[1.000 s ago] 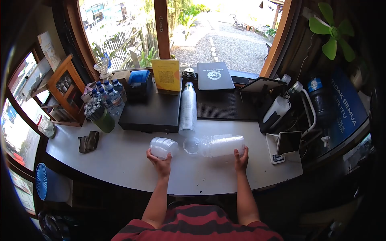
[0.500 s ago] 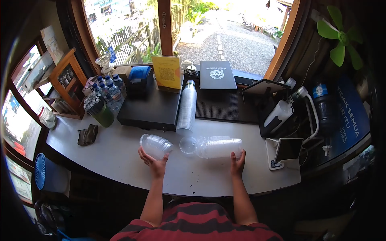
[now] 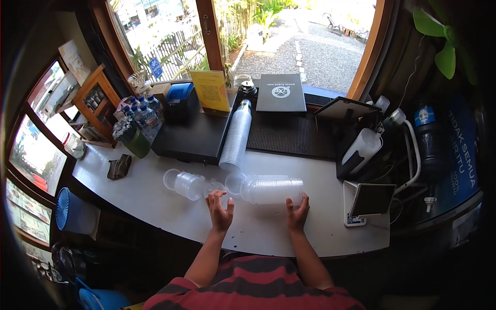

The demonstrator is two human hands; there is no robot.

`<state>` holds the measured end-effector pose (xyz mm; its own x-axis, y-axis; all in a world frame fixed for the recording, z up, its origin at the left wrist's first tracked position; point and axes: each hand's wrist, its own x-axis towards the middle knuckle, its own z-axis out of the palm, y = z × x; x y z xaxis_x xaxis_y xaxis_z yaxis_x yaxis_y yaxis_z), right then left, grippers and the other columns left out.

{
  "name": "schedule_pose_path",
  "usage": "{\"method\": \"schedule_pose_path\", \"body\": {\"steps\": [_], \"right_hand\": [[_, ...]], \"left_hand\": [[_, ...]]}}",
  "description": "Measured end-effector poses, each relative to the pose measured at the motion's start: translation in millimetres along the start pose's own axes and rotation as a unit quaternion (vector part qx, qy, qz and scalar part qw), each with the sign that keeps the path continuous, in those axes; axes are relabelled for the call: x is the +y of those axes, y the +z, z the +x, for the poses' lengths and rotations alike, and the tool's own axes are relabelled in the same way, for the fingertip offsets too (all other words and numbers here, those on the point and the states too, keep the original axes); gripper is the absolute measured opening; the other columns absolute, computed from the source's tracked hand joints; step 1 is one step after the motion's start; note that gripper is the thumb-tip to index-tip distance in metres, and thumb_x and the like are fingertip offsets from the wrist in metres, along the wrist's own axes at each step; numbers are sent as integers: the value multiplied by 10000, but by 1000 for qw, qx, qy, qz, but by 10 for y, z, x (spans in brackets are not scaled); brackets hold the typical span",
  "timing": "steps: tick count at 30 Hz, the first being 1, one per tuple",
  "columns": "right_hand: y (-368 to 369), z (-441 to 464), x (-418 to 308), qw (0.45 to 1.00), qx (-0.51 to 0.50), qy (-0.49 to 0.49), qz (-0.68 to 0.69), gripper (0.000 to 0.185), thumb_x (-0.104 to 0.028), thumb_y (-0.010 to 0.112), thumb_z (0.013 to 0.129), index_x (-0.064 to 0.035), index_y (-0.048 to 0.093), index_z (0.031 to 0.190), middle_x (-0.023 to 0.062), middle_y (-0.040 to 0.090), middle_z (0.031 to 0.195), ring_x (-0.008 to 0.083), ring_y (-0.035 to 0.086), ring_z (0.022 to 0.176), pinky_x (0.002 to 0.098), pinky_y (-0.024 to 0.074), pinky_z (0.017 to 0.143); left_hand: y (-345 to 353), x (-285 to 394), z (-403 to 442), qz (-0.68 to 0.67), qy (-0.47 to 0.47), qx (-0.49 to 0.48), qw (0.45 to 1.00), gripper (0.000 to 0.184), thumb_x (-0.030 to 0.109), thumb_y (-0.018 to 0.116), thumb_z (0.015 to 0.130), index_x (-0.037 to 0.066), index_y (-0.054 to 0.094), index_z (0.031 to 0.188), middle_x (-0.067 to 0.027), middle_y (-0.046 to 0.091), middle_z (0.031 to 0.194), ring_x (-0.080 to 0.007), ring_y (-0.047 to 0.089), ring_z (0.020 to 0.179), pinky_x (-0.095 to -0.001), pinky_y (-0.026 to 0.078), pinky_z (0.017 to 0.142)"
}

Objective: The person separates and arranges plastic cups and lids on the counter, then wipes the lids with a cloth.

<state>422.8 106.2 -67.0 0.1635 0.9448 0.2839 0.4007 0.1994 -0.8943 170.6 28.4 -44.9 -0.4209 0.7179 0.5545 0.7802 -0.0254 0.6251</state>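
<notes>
Over the white counter, my left hand (image 3: 221,213) has its fingers apart, beside some clear plastic pieces (image 3: 213,187) between two groups of cups. To its left a short stack of clear cups (image 3: 187,185) lies on its side. My right hand (image 3: 298,212) is at the right end of a longer stack of clear cups (image 3: 274,189), thumb and fingers against it. A round clear piece (image 3: 235,183) is at that stack's left end. Behind them a long column of nested cups (image 3: 236,137) lies pointing toward the window.
A black box (image 3: 188,138) and black mat (image 3: 289,135) sit at the back. On the right are a tablet stand (image 3: 356,206) and a dispenser (image 3: 363,147). Water bottles (image 3: 150,120), a green straw holder (image 3: 136,144) and a dark pouch (image 3: 120,167) stand left.
My left hand has let go of the short stack, which now lies farther left, and has moved right toward the middle. My right hand stays at the long stack. The camera view has shifted slightly.
</notes>
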Motion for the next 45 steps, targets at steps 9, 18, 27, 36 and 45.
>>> {"method": "schedule_pose_path", "body": {"steps": [9,18,27,36,45], "right_hand": [[-4,21,32,999,-5,-28,-20,645,-516,680,887,-10,492,1242,193,558,1170,385,520,1108,499,383,991],[-30,14,27,998,-16,-35,-39,640,-518,673,893,-12,482,1235,185,548,1169,383,512,1117,497,367,1007],[1,-3,35,997,-15,-33,-63,655,-517,662,901,-11,462,1266,195,540,1186,395,498,1135,506,356,1023],[41,-11,51,998,-26,-36,-34,643,-419,677,896,-5,451,1333,228,530,1270,417,472,1196,515,348,1053],[73,21,30,998,-51,0,46,562,-411,639,931,-14,477,1295,204,556,1211,342,525,1127,450,384,1025]], "left_hand": [[366,-1,502,160,-76,-121,977,410,181,630,889,21,547,1257,-169,580,1276,-331,476,1260,-499,285,1091],[386,-25,643,238,-41,-153,958,432,190,663,886,14,592,1273,-153,640,1149,-301,494,1224,-498,235,1099],[391,317,387,-264,-204,-210,919,426,266,631,979,7,533,1303,-176,605,1128,-293,596,1015,-381,500,889],[-1102,-117,149,95,94,247,960,390,281,573,974,-11,489,1218,-208,490,1190,-337,477,1113,-461,380,999],[-1501,-1114,-207,74,2,67,995,858,640,587,909,3,333,1425,-261,350,1425,-442,342,1343,-586,278,1111]]}}
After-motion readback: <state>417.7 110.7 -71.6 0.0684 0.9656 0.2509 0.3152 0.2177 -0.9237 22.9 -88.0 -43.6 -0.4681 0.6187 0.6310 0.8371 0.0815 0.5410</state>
